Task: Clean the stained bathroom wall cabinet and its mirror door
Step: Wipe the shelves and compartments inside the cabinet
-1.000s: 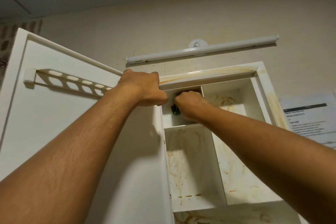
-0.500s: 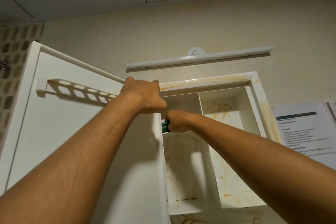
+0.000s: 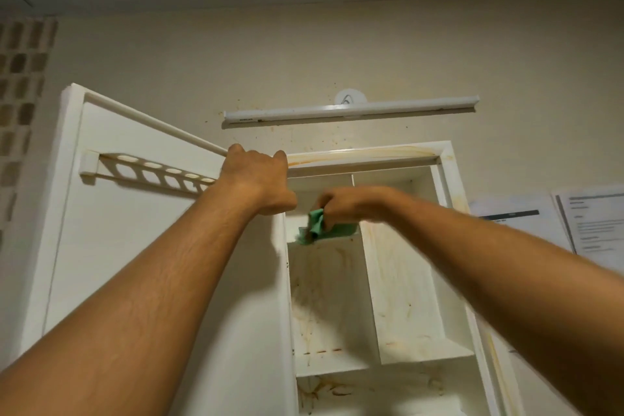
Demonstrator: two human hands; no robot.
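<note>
Door (image 3: 135, 246) is standing open left of the left hand (image 3: 258, 184), white inner face showing, slotted rack (image 3: 148, 176) running toward the wrist. That hand is gripping the door's top edge at the hinge corner, fingers curled over it. Just right and lower, green cloth (image 3: 317, 223) is bunching in the right hand (image 3: 347, 206), which is clutching it at the shelf edge in the upper-left compartment of the cabinet (image 3: 449, 179); motion blur here. Brown stains (image 3: 314, 297) are streaking the compartments below.
</note>
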